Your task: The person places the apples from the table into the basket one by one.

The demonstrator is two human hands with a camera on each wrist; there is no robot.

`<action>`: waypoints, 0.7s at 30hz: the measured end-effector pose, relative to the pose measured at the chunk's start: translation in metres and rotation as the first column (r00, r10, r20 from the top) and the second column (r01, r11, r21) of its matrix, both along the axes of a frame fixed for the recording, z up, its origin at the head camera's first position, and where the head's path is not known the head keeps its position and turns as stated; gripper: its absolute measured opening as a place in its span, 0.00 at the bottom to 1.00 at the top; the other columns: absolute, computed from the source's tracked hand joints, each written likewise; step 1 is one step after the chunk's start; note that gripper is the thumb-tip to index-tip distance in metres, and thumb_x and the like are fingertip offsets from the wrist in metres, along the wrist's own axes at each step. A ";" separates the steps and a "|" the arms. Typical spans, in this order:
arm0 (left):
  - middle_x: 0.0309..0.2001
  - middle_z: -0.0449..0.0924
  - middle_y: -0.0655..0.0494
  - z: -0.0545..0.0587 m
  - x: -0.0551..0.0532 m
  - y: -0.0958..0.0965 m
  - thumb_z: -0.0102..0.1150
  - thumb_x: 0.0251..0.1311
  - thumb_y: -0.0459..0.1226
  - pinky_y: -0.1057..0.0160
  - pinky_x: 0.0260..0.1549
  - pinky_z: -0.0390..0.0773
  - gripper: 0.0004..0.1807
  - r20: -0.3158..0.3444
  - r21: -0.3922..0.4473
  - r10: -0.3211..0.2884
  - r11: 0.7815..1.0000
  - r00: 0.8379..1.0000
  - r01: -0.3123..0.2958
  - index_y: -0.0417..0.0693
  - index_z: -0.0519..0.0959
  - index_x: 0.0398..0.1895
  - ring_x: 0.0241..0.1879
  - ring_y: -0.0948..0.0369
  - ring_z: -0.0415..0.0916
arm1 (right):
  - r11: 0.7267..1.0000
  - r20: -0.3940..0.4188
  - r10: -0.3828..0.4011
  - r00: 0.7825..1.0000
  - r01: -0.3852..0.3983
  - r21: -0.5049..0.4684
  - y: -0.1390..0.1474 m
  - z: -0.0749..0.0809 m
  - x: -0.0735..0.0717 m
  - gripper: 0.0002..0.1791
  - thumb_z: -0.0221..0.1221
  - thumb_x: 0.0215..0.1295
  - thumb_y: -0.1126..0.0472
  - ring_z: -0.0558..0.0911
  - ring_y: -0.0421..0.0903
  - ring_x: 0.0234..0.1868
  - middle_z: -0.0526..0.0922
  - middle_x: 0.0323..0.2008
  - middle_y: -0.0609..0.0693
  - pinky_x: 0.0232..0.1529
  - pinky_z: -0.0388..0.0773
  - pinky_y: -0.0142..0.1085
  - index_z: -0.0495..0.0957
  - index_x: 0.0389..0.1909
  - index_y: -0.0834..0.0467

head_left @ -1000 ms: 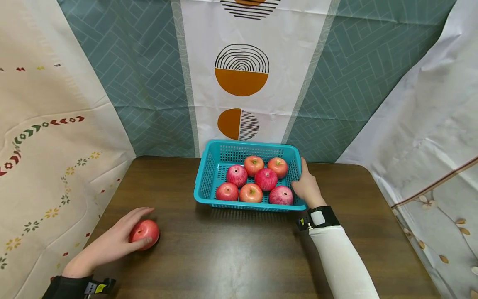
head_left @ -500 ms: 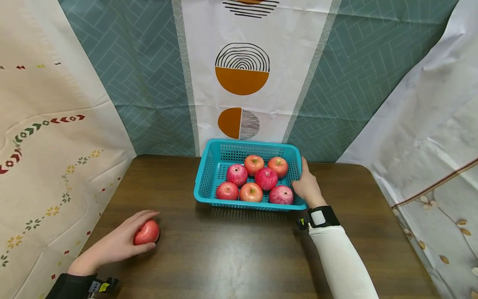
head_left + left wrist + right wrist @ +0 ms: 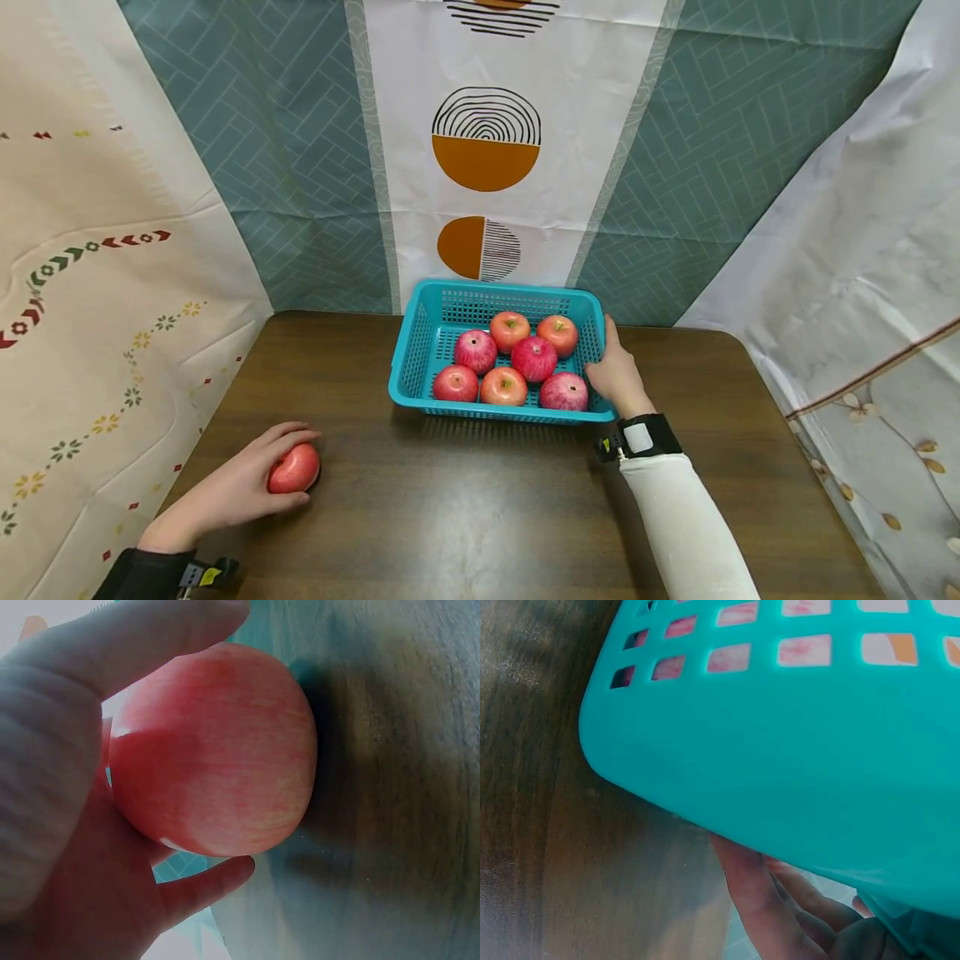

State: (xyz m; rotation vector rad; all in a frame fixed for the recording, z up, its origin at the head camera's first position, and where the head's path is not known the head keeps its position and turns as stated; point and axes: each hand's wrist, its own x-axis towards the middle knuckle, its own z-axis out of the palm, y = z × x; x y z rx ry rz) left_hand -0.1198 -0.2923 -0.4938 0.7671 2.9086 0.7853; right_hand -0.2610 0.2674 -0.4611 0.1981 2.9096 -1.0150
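My left hand point(image 3: 243, 483) reaches round a red apple point(image 3: 294, 468) at the left of the table, thumb on its near side and fingers over its far side. In the left wrist view the apple point(image 3: 217, 750) sits against the palm, close over the wood. My right hand point(image 3: 618, 377) grips the right end of a turquoise plastic basket point(image 3: 506, 414), thumb over the rim. From the right wrist, fingers point(image 3: 754, 892) show along the outside of the basket wall point(image 3: 727, 757). Several red apples point(image 3: 534, 359) lie inside the basket, mostly toward its right and front.
The dark wooden table point(image 3: 450, 517) carries the basket near its back edge. A patterned cloth point(image 3: 300, 167) hangs right behind it. Pale printed cloths point(image 3: 112, 333) flank the table at left and right.
My left hand has shifted slightly right and turned round the apple, its fingers and thumb further along the fruit. The right hand and basket have stayed put.
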 end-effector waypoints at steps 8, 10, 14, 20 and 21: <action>0.61 0.67 0.54 -0.004 -0.003 0.001 0.81 0.39 0.47 0.47 0.44 0.79 0.46 -0.010 0.001 -0.008 1.000 1.000 0.008 0.50 0.72 0.65 0.55 0.55 0.70 | 1.000 0.000 0.004 1.000 -0.004 0.003 0.001 -0.001 -0.001 0.51 0.53 0.66 0.64 0.78 0.67 0.49 0.70 0.61 0.73 0.46 0.77 0.64 0.29 0.79 0.51; 0.61 0.68 0.55 -0.005 -0.003 0.001 0.82 0.38 0.46 0.47 0.44 0.79 0.46 -0.012 0.002 -0.006 1.000 1.000 0.006 0.50 0.72 0.65 0.54 0.56 0.70 | 1.000 -0.001 0.008 1.000 -0.008 0.002 0.001 0.000 -0.001 0.51 0.53 0.66 0.64 0.78 0.67 0.49 0.70 0.61 0.73 0.45 0.77 0.63 0.29 0.79 0.52; 0.59 0.69 0.56 -0.006 -0.003 0.001 0.83 0.36 0.44 0.47 0.44 0.79 0.46 -0.023 0.000 -0.002 1.000 1.000 0.002 0.50 0.73 0.64 0.53 0.56 0.71 | 1.000 -0.002 0.013 1.000 -0.013 0.003 0.001 0.001 -0.001 0.51 0.53 0.66 0.64 0.78 0.67 0.48 0.70 0.61 0.74 0.45 0.78 0.63 0.29 0.79 0.52; 0.56 0.71 0.58 -0.007 -0.003 0.001 0.82 0.36 0.44 0.47 0.44 0.79 0.44 -0.038 -0.009 0.011 1.000 0.999 -0.011 0.51 0.73 0.63 0.52 0.58 0.72 | 1.000 0.002 0.015 1.000 -0.015 -0.004 0.001 0.001 0.000 0.51 0.54 0.67 0.63 0.78 0.67 0.48 0.71 0.60 0.73 0.45 0.78 0.64 0.29 0.79 0.51; 0.56 0.71 0.58 -0.007 -0.003 0.001 0.82 0.37 0.44 0.47 0.44 0.79 0.44 -0.038 -0.010 0.012 1.000 0.999 -0.012 0.51 0.73 0.63 0.52 0.58 0.72 | 1.000 0.002 0.015 1.000 -0.015 -0.006 0.000 0.001 0.000 0.51 0.54 0.67 0.63 0.79 0.67 0.48 0.71 0.60 0.73 0.44 0.78 0.64 0.29 0.79 0.51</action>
